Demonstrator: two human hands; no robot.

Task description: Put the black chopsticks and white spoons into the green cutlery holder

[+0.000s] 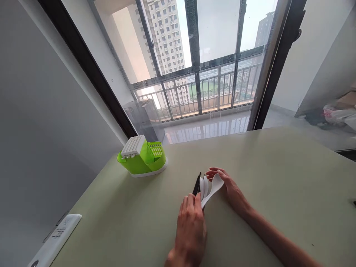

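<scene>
A small bunch of white spoons (pixel 210 188) lies on the pale green table (pixel 278 174), with a black stick-like utensil (pixel 197 184) alongside. My left hand (pixel 191 230) rests on the handle ends, fingers pressed together over them. My right hand (pixel 228 185) cups the bowl ends from the right, fingers curled round them. A green cutlery holder (pixel 143 157) with a white slotted insert stands further off at the table's left, apart from both hands.
A white remote-like device (pixel 55 237) lies at the table's near left edge. A large window with dark frames (pixel 194 55) is beyond the far edge, with a grey bin (pixel 144 116) behind the glass. Bags lie on the floor at the right (pixel 336 113).
</scene>
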